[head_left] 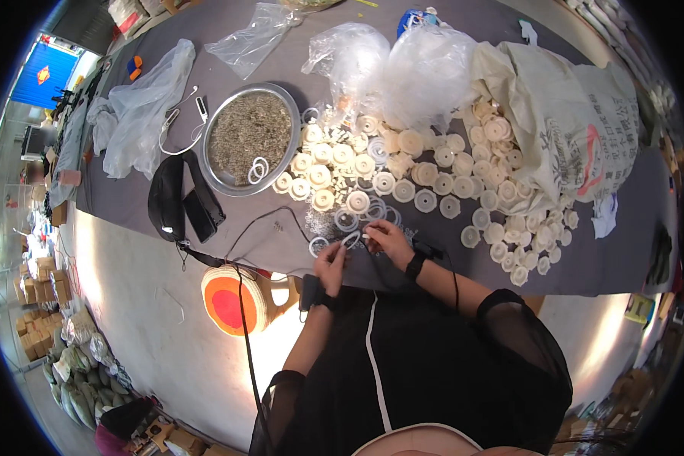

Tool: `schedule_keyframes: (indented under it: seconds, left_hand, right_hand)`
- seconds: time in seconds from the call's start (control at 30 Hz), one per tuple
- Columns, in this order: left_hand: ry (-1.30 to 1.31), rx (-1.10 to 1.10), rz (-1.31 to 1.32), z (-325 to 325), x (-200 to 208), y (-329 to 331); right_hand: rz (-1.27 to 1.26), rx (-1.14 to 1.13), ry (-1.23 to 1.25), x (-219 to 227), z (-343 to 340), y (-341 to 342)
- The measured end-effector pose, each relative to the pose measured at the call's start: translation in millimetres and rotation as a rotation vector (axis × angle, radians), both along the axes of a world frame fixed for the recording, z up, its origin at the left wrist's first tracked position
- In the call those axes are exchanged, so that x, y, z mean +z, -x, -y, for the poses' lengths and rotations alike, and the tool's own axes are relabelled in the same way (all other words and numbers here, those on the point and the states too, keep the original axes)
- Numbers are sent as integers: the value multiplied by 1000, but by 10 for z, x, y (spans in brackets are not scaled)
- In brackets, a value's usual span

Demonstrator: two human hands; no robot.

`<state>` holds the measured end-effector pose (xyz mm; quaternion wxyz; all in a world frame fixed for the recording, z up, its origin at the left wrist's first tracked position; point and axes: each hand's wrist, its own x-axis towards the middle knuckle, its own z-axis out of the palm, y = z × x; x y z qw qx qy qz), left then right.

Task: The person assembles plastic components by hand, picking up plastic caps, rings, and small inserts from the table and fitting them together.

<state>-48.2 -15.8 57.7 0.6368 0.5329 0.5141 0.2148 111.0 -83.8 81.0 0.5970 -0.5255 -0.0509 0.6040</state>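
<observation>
Near the front edge of the table, my left hand [330, 267] pinches a pale plastic ring [351, 240] tilted up from the surface. Just to its right, the fingers of my right hand [390, 244] are closed around a small white piece [367, 233], too small to name. The two hands are close together but apart. Another white ring [318, 245] lies by my left fingertips. Beyond my hands are several clear rings [347, 220] and a scatter of tiny clear bits [321, 223]. Cream round plastic parts [322, 200] spread behind them.
A metal tray [209, 172] of small brownish pieces sits left of the round parts. A black bag [167, 199] and a white cable [163, 140] lie beside it. Clear plastic bags [425, 76] and a woven sack [585, 114] are behind. A black cord [243, 311] hangs over the front edge.
</observation>
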Motion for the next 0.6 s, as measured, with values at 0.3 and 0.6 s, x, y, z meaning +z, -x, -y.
schedule_keyframes:
  seconds: [0.3, 0.6]
  left_hand:
    - [241, -126, 198, 88, -60, -389]
    - [-669, -627, 31, 24, -217, -1218]
  right_hand:
    - [-237, -220, -26, -104, 538, -55]
    - [-233, -498, -31, -149, 1037, -313]
